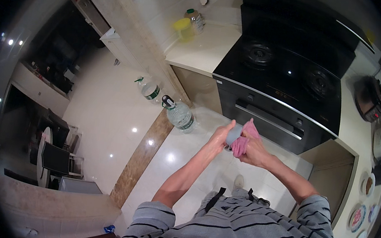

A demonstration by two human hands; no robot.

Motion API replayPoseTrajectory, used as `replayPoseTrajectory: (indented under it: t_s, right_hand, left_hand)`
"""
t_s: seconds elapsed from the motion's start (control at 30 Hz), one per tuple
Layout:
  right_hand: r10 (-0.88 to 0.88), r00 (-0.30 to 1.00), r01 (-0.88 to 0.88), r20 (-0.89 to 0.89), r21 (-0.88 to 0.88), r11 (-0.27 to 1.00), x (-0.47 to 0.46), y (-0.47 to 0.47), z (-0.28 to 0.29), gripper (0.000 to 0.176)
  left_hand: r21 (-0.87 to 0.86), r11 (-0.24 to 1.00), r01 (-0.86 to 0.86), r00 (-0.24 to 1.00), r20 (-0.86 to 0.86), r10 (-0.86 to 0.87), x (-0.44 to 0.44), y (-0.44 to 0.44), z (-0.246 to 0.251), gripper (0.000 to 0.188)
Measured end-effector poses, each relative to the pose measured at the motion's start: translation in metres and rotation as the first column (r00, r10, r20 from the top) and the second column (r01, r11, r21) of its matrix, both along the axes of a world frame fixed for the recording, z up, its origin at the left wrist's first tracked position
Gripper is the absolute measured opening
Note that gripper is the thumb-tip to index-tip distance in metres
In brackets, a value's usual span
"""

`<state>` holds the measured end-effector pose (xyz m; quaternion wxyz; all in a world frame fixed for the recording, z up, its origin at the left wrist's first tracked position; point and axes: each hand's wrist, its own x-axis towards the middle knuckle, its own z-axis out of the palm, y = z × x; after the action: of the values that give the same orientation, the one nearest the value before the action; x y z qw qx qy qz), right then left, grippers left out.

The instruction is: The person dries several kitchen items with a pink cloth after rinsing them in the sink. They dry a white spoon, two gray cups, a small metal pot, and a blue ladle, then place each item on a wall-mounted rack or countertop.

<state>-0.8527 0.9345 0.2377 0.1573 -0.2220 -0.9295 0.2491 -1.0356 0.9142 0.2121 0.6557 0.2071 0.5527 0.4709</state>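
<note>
My left hand grips a light grey-blue object, perhaps a cup or bowl, by its left side. A pink cloth is bunched in my right hand and pressed against the right side of that object. Both hands are close together above the floor, in front of the stove's lower front. The fingers of my right hand are partly hidden by the cloth, and the object's exact shape cannot be told.
A black gas stove stands ahead, with a pale counter at its left. Large water bottles sit on the floor to the left. Along the right counter are an electric cooker and several plates, one holding food.
</note>
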Motion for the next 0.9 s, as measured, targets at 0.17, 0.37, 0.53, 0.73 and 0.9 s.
replayPoseTrajectory:
  t_s: [0.17,0.37,0.53,0.73,0.9]
  right_hand:
    - [-0.181,0.963,0.221,-0.199,0.202,0.954,-0.071,0.054,-0.008,0.028]
    - [-0.491,0.870,0.493,0.049,-0.118,0.862,-0.151,0.111,-0.014,0.035]
    - [-0.376,0.888,0.311,-0.265,-0.258,0.915,-0.209,0.156,-0.015,0.025]
    - [-0.451,0.769,0.212,-0.454,-0.484,0.849,-0.289,0.163,0.012,0.027]
    - [-0.813,0.382,0.233,-0.439,-0.805,0.545,-0.288,0.155,0.047,0.039]
  left_hand:
    - [0.059,0.921,-0.385,0.922,0.069,0.381,-0.030,0.048,-0.014,0.047]
    - [0.152,0.857,-0.493,0.859,-0.071,0.507,-0.082,0.121,-0.038,0.044]
    - [0.313,0.885,-0.344,0.900,-0.161,0.406,-0.167,0.175,-0.053,0.041]
    - [0.064,0.938,-0.340,0.929,0.174,0.325,-0.290,0.237,-0.034,0.036]
    - [-0.095,0.969,-0.230,0.904,0.348,0.249,-0.352,0.261,-0.009,0.030]
